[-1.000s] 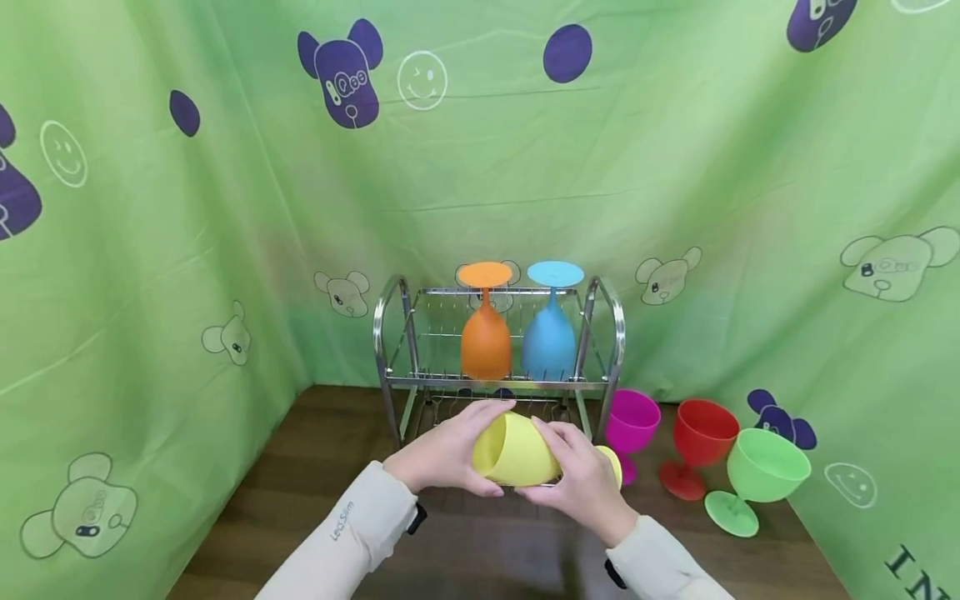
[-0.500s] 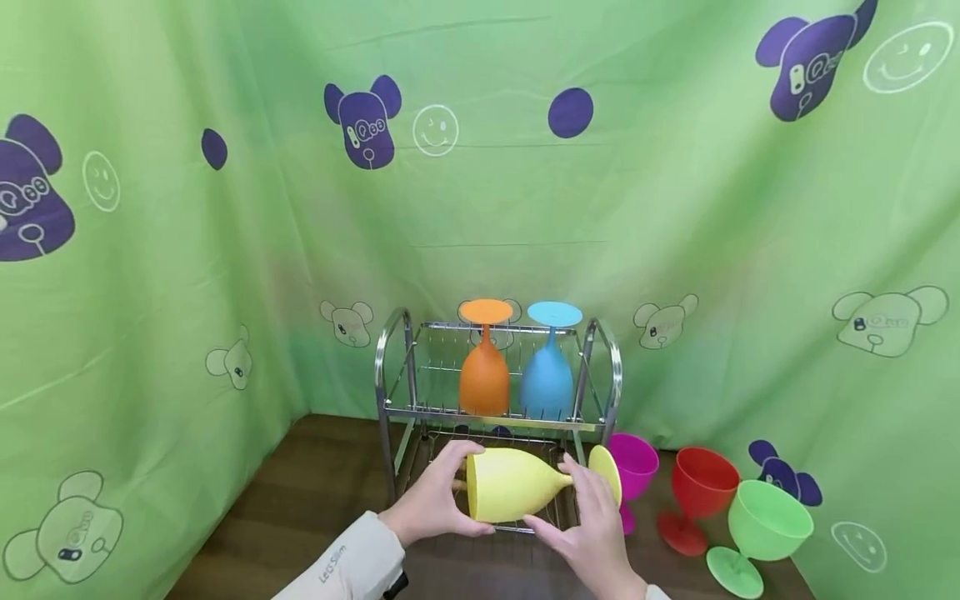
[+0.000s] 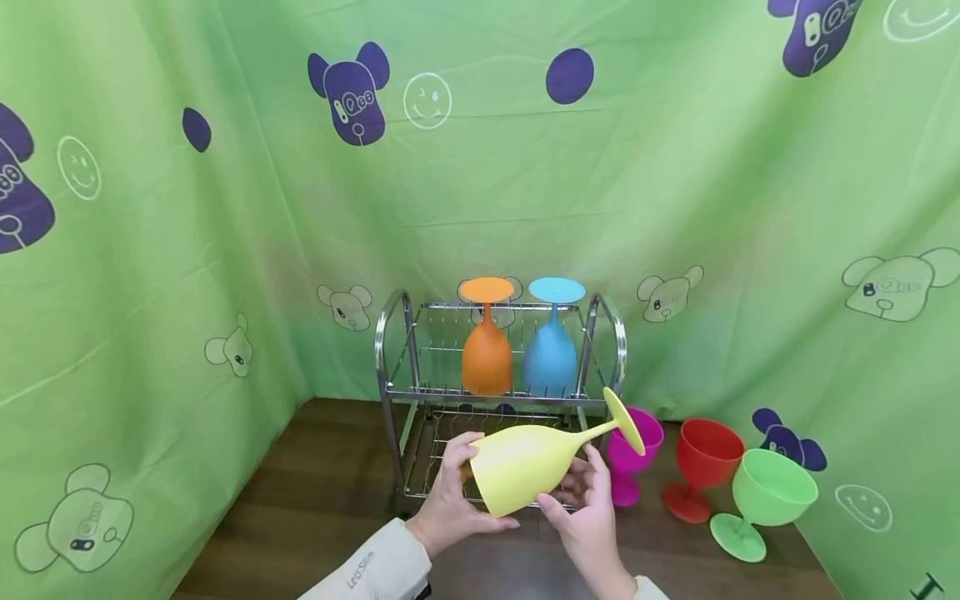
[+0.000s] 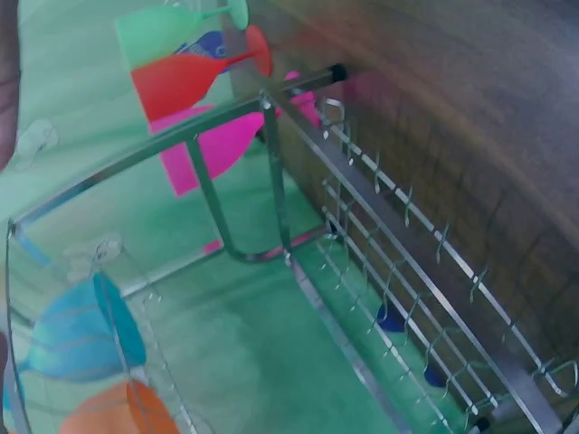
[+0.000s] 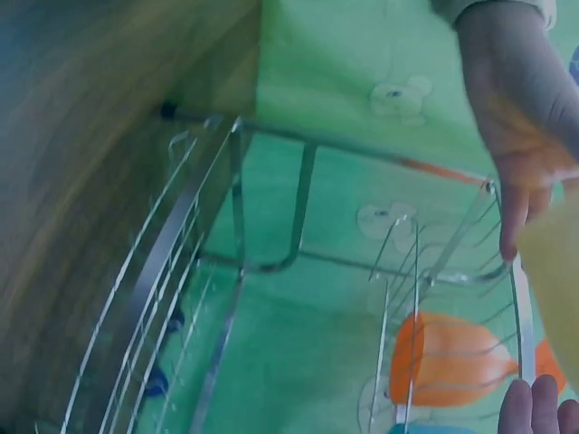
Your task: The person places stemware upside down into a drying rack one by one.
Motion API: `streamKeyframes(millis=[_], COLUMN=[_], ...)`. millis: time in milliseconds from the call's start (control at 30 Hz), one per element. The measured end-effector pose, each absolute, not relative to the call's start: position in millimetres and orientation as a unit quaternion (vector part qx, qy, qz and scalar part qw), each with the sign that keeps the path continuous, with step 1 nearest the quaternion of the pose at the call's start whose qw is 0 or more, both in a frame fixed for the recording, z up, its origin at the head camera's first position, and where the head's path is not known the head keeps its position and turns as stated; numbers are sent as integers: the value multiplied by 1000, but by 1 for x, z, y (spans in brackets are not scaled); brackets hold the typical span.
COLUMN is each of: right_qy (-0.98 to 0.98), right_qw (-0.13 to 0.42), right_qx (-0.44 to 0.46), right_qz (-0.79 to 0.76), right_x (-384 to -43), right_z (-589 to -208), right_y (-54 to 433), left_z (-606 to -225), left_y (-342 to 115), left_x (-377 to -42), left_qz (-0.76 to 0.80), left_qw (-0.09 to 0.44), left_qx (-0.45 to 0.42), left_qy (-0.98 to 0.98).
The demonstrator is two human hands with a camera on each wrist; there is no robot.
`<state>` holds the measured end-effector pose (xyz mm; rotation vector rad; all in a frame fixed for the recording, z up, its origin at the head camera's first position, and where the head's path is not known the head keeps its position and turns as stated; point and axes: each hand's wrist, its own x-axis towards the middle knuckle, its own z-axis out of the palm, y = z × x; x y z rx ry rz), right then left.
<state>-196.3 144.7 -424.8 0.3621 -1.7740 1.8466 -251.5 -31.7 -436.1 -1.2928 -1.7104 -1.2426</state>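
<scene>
A yellow goblet (image 3: pixel 521 467) is held tilted in front of the rack, its rim low at the left and its stem and round base raised to the right. My left hand (image 3: pixel 459 504) grips the rim end between thumb and fingers. Under the bowl near the stem, my right hand (image 3: pixel 588 512) holds it with the thumb in front and curled fingers behind. Upside down on the rack's upper tier stand an orange goblet (image 3: pixel 487 362) and a blue goblet (image 3: pixel 550 362). The right wrist view catches a blurred edge of the yellow goblet (image 5: pixel 556 280).
The two-tier metal dish rack (image 3: pixel 420 395) stands on a dark wooden surface (image 3: pixel 300 500). Right of it are an upright magenta goblet (image 3: pixel 624 492), a red goblet (image 3: pixel 708 450) and a light green goblet (image 3: pixel 772 492). Green printed cloth (image 3: pixel 480 192) encloses the back and sides.
The yellow goblet has turned: its opening faced left and partly toward me, then it lay level, and now its base is tipped up at the right. My right hand has shifted beneath the bowl.
</scene>
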Motion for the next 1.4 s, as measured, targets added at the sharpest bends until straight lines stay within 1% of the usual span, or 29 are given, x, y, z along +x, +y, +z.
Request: streamKeyframes(millis=[133, 233, 300, 467, 533, 667, 767, 900, 1000, 1133, 1233, 1400], right_qy=[-610, -579, -570, -599, -620, -648, -670, -706, -736, -764, -778, -794], right_qw=[246, 244, 246, 255, 268, 300, 316, 323, 315, 311, 307, 283], right_qx=[161, 187, 200, 182, 176, 178, 173, 154, 154, 166, 170, 178], right_qz=[736, 755, 758, 737, 716, 678, 649, 610, 579, 541, 521, 508], right_x=[-199, -201, -203, -210, -213, -220, -227, -233, -236, -239, -242, -247], right_z=[-423, -421, -420, -412, -410, -409, -407, -401, -394, -378, -366, -349], right_y=[136, 129, 124, 117, 118, 120, 122, 125, 125, 124, 118, 106], left_z=[-442, -443, -442, -441, -441, -439, -437, -433, -432, -431, -431, -437], left_y=[-26, -24, -25, -35, -41, -56, -68, -80, -92, -107, -115, -124], left_x=[-252, -250, -248, -247, -250, -256, -262, -271, -274, -274, -276, -284], left_qz=[-460, -461, -473, -506, -499, -473, -474, -495, -508, -524, -545, -562], left_qw=[366, 377, 363, 304, 301, 322, 349, 392, 408, 389, 360, 311], left_qx=[-483, -464, -451, -394, -378, -366, -346, -291, -241, -168, -117, -63], left_qy=[-649, -655, -664, -704, -720, -734, -731, -719, -720, -739, -748, -764])
